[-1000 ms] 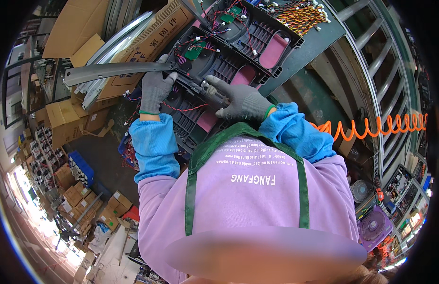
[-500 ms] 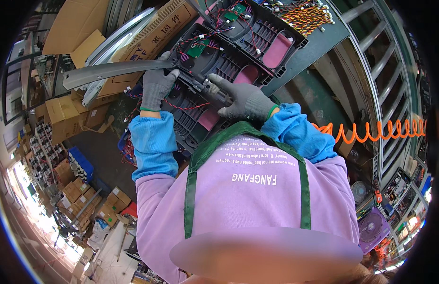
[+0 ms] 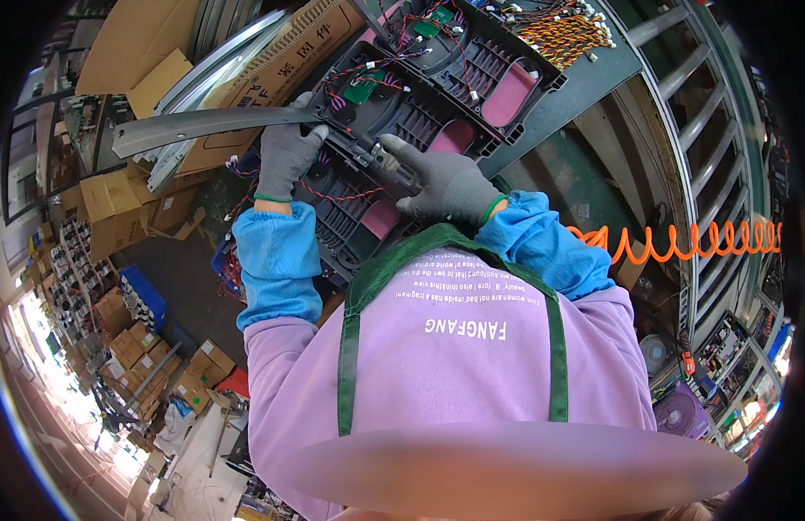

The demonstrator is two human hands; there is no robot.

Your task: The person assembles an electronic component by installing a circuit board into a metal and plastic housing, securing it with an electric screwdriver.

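Note:
My left hand (image 3: 289, 158), in a grey glove, closes around the end of a long, slightly curved dark grey strip (image 3: 203, 124). This end lies at the edge of a black plastic housing (image 3: 402, 117); the rest sticks out to the left. My gloved right hand (image 3: 456, 186) is wrapped around a power screwdriver (image 3: 394, 167), its tip pointing left toward the strip's end. Whether the tip touches a screw is too small to tell. Inside the housing are a green circuit board (image 3: 364, 89), red and purple wires and a pink panel (image 3: 454, 136).
Another black housing with a pink panel (image 3: 509, 94) lies farther back. Bundled yellow and red wires (image 3: 569, 33) sit on the grey table (image 3: 584, 82). A cardboard box (image 3: 268, 82) and metal strips stand at left. An orange coiled hose (image 3: 680, 243) stretches across the right, near a metal roller rack (image 3: 702, 113).
Both hands keep nearly the same place and grip. The strip's free end has shifted very slightly left, and my left forearm a little left as well.

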